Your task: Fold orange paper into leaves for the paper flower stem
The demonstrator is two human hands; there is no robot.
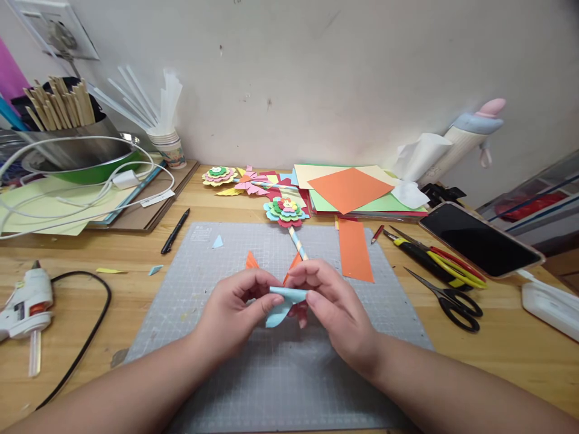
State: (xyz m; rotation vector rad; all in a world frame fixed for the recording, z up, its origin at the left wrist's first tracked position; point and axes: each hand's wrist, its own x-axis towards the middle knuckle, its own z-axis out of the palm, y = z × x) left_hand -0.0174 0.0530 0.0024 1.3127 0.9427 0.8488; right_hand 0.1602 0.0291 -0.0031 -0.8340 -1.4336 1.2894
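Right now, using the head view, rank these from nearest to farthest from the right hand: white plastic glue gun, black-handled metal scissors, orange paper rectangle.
1. Orange paper rectangle: just beyond the right hand.
2. Black-handled scissors: farther right.
3. White glue gun: far left.

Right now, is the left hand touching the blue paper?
Touching: in the head view, the left hand has its thumb pressed over the blue paper, no gap showing.
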